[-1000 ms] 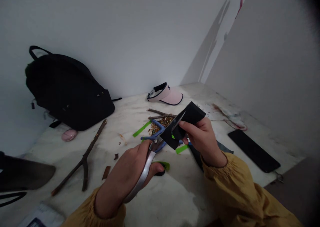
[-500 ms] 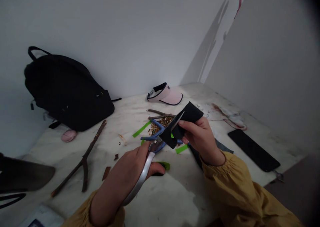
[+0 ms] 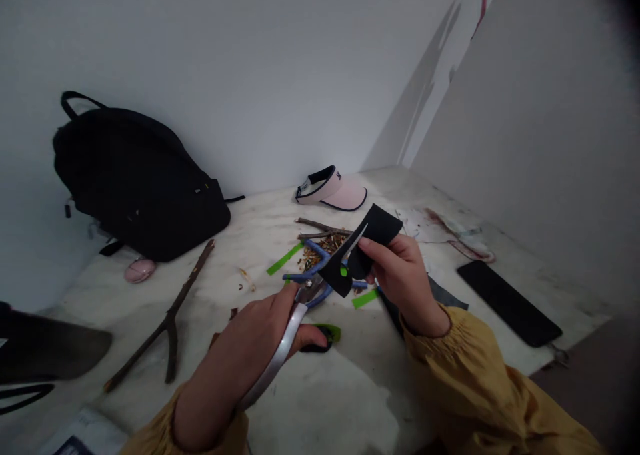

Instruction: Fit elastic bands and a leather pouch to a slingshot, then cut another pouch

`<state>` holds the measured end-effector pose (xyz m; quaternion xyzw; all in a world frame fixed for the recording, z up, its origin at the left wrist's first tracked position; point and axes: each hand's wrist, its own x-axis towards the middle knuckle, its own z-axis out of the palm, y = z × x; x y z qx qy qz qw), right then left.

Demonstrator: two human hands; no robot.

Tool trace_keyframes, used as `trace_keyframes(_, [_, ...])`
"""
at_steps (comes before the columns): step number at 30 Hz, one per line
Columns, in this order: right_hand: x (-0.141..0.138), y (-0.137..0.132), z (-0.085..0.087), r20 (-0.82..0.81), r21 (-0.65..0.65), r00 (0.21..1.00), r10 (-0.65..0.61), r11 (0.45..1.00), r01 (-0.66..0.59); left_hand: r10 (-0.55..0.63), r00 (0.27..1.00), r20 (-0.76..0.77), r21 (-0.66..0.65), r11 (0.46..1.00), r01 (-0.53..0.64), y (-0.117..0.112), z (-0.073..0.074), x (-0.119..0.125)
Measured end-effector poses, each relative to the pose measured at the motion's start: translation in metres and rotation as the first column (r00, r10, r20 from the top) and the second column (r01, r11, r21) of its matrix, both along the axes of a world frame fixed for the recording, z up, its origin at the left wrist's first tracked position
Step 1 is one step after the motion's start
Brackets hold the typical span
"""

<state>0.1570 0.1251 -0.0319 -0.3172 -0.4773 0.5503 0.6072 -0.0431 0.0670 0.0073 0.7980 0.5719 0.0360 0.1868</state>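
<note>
My left hand [image 3: 260, 335] is wrapped round the pale curved handle of a pair of scissors [image 3: 286, 348]. One scissor blade shows above a piece of black sheet material [image 3: 383, 227], which lies between the blades and has a slit in it. My right hand [image 3: 405, 275] pinches that sheet between thumb and fingers, just right of the blade tip. Below the scissors, blue-wrapped forked sticks [image 3: 316, 249] lie on the table, with bright green strips [image 3: 285, 259] beside them. Part of these sticks is hidden behind the sheet and scissors.
A black backpack [image 3: 140, 181] leans on the wall at left, near a pink round object [image 3: 140, 269]. A forked branch [image 3: 170, 318] lies in front. A pink visor [image 3: 335, 188] sits at the back. On the right lies a black phone [image 3: 509, 303].
The slit in the black sheet looks a little wider, and the sheet has shifted slightly left. Both hands keep their holds; the whole view has moved a little.
</note>
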Motion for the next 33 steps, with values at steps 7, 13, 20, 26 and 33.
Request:
trace_keyframes(7, [0.004, -0.002, 0.001, 0.038, -0.021, 0.999, 0.016, 1.0, -0.015, 0.0, 1.0, 0.02, 0.035, 0.999, -0.001, 0.0, -0.006, 0.003])
trace_keyframes(13, [0.002, -0.005, 0.003, 0.007, -0.026, 0.999, 0.052, 0.998, -0.052, -0.028, 0.997, 0.065, 0.077, 0.997, 0.023, 0.001, -0.01, 0.002])
trace_keyframes(20, [-0.003, -0.004, 0.001, 0.008, -0.051, 1.0, -0.013, 0.999, 0.013, -0.032, 0.998, 0.048, 0.095, 0.995, 0.027, 0.002, -0.008, 0.002])
trace_keyframes(26, [-0.006, -0.005, 0.001, 0.021, -0.033, 0.999, -0.031, 0.999, 0.032, -0.007, 1.0, -0.014, 0.059, 0.998, 0.008, 0.001, -0.003, 0.002])
trace_keyframes(33, [-0.003, -0.002, 0.0, 0.049, 0.031, 0.991, -0.128, 0.992, 0.126, 0.009, 1.0, -0.019, 0.014, 1.0, -0.009, 0.001, 0.0, 0.003])
